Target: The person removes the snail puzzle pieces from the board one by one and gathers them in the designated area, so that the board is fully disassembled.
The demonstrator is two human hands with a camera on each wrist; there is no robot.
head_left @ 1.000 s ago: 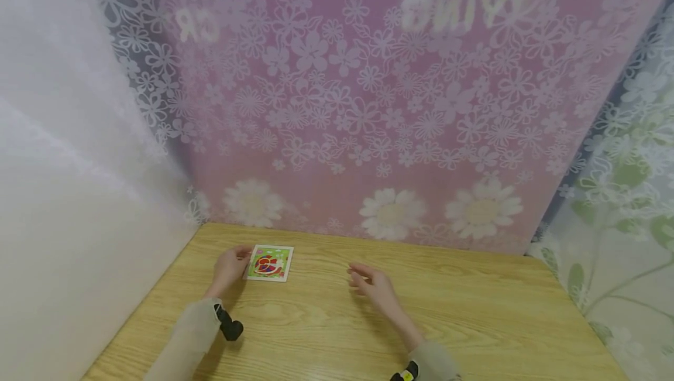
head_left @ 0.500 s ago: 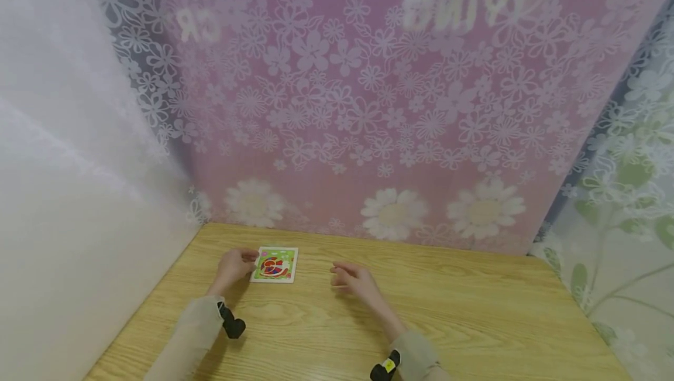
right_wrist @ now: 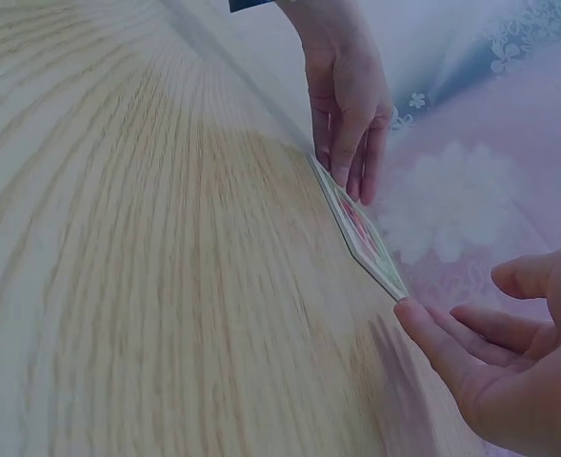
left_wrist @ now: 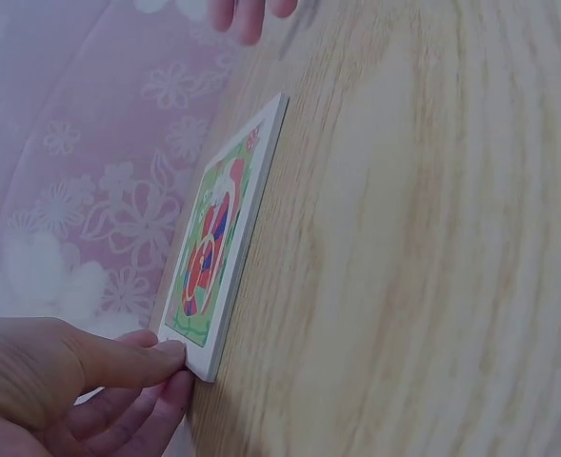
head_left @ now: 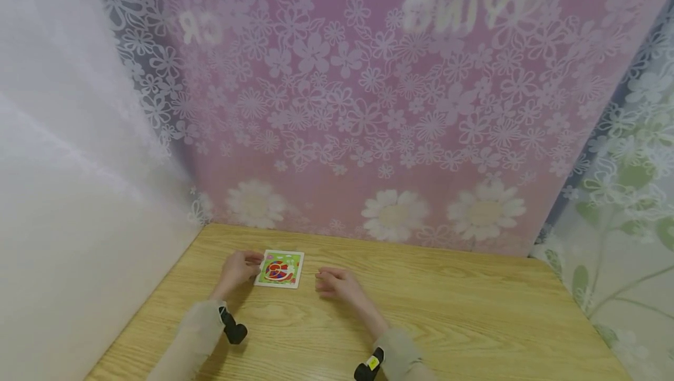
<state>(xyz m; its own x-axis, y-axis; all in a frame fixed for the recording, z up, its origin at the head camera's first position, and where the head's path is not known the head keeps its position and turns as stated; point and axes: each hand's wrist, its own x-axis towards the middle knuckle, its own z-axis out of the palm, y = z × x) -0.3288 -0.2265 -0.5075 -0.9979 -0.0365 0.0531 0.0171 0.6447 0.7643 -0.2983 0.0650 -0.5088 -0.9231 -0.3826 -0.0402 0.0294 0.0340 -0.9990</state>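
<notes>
A flat square puzzle board (head_left: 281, 270) with a white border and a red and blue snail on green lies on the table. My left hand (head_left: 239, 271) holds its left edge. In the left wrist view the thumb (left_wrist: 132, 362) presses on the white border, and the other fingers curl at the edge, partly hidden. To the right of the board is my right hand (head_left: 339, 286), a small gap away in the head view. Its fingers are loosely bent and point towards the board. In the right wrist view its thumb stands apart from the fingers (right_wrist: 437, 343), with nothing between them.
The wood-grain table (head_left: 447, 311) extends to the right and in front of the hands. A pink flowered curtain (head_left: 326, 106) hangs along the back edge. White cloth (head_left: 79, 164) stands at the left, and a leaf-patterned curtain (head_left: 626, 223) at the right.
The puzzle board has slid to the right and slightly nearer, with my left hand on it. My right hand has moved left, closer to the board.
</notes>
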